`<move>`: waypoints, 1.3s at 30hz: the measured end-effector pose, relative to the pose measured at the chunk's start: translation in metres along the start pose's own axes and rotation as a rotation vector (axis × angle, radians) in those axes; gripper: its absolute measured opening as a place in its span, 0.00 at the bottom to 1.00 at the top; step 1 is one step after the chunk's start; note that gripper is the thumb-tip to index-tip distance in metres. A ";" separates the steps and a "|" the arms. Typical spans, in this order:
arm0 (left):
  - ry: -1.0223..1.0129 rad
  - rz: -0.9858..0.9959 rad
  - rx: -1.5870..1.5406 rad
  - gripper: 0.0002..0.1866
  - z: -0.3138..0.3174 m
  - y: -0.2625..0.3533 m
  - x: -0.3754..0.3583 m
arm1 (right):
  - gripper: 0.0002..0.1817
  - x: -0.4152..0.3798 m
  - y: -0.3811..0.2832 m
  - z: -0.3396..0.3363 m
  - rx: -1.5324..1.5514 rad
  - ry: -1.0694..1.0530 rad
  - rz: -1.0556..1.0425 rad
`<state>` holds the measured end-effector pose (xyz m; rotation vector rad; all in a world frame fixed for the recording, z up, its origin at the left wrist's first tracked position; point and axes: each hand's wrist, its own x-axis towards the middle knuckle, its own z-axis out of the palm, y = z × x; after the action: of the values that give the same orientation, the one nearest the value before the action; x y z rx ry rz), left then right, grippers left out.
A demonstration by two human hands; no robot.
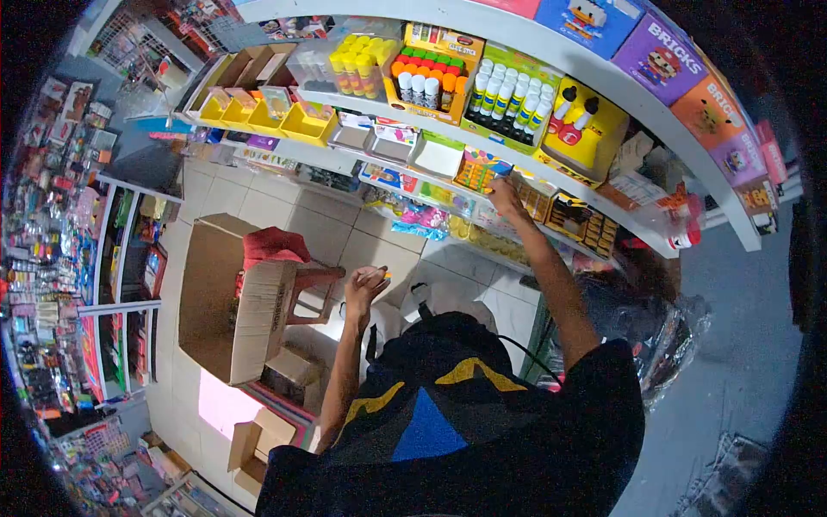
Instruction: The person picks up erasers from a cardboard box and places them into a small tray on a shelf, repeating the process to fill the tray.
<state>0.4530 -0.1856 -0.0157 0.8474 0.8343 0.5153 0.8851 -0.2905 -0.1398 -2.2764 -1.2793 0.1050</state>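
Note:
My left hand [365, 288] is raised over the floor in front of the lower shelves. Its fingers are pinched around a small yellow-orange item [388, 276], too small to identify. My right hand [503, 195] reaches to the shelf, its fingers at a colourful open display box [475, 171] holding rows of small orange pieces. Whether those fingers grip a piece is hidden. Right of that hand, another tray [587, 226] holds rows of small tan pieces. White shallow trays [437, 160] stand to the left of the colourful box.
Glue bottles [508, 99] and glue sticks [428, 82] fill boxes on the shelf above, beside yellow bins [307, 123]. A large open cardboard box [207, 302] stands on the tiled floor to the left, near a red stool [314, 293]. Plastic-wrapped goods [642, 323] lie at the right.

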 end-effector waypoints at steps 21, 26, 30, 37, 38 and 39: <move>0.174 0.037 -0.139 0.11 -0.007 -0.012 -0.019 | 0.26 0.010 -0.073 -0.052 0.217 -0.229 0.498; 0.204 0.021 -0.128 0.10 0.014 -0.001 -0.012 | 0.25 -0.001 -0.046 -0.025 0.207 -0.070 0.357; 0.122 0.041 -0.110 0.09 0.038 0.007 0.001 | 0.24 -0.028 -0.121 -0.045 0.610 -0.253 -0.039; -0.051 0.083 0.083 0.09 0.077 0.009 0.021 | 0.17 -0.077 -0.236 -0.066 0.695 -0.407 -0.168; -0.044 0.071 0.120 0.09 0.077 0.008 0.021 | 0.16 -0.075 -0.236 -0.068 0.683 -0.432 -0.139; -0.070 0.076 0.118 0.10 0.075 0.005 0.023 | 0.15 -0.074 -0.236 -0.071 0.672 -0.459 -0.107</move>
<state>0.5268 -0.2003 0.0077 1.0030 0.7761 0.5033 0.6839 -0.2808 0.0204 -1.6423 -1.3156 0.9159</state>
